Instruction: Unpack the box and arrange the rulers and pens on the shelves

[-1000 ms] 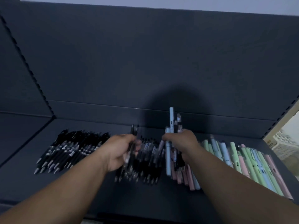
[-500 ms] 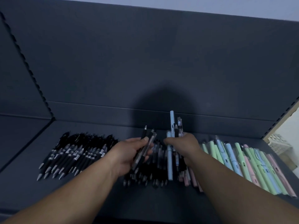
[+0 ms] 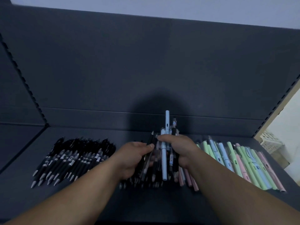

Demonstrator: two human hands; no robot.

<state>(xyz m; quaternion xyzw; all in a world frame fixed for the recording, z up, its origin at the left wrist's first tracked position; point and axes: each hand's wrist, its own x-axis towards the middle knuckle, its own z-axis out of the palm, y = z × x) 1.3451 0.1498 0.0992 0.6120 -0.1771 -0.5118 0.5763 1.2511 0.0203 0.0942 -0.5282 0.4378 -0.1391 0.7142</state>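
Dark grey shelf (image 3: 146,203) carried three groups of pens. The right hand (image 3: 181,148) gripped a mixed bundle of pens (image 3: 170,159) upright over the middle, fingers curled round it, with a light-blue pen (image 3: 167,120) reaching highest toward twelve o'clock. The left hand (image 3: 134,158), at the bundle's nine o'clock, pinched a black pen (image 3: 150,140) between thumb and fingers. A row of black pens (image 3: 69,161) lay at the hands' nine o'clock, pastel pens (image 3: 243,163) at three o'clock, and more dark pens (image 3: 142,183) beneath the hands.
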